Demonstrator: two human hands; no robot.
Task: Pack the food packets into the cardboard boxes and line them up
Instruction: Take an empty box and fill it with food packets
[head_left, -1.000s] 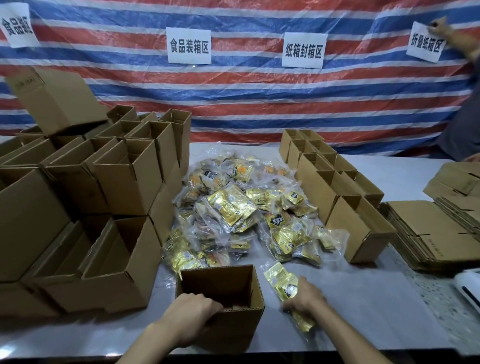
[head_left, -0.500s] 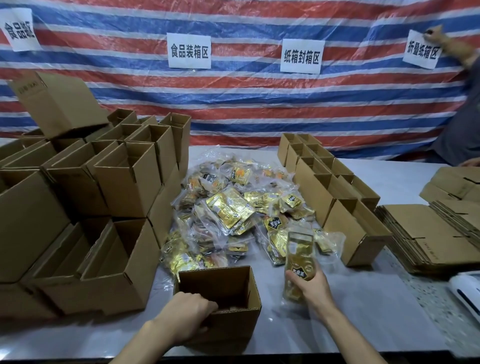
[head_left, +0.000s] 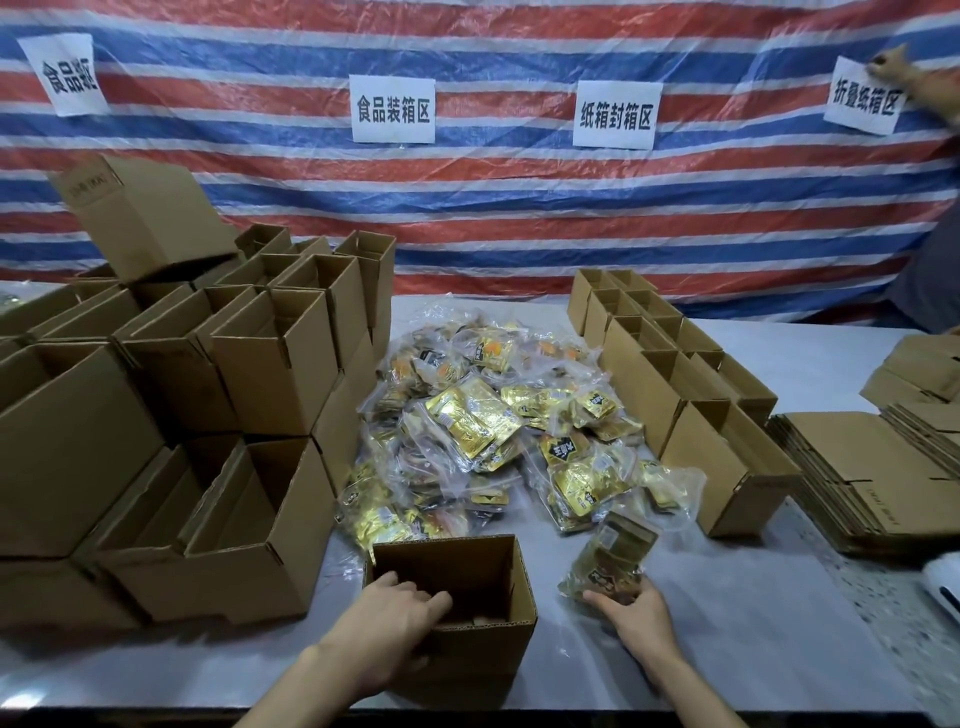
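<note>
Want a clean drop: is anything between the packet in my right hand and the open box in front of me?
Nothing lies between the gold food packet and the open brown cardboard box. Only the left hand grips its near-left rim, fingers inside; the right side is free.

Just one view for us, a wide-angle head cam. We're looking forward and down across the counter (head_left: 727, 649), left hand (head_left: 384, 634) and right hand (head_left: 639, 623) close at the bottom edge, striped tarp (head_left: 493, 223) straight ahead.
</note>
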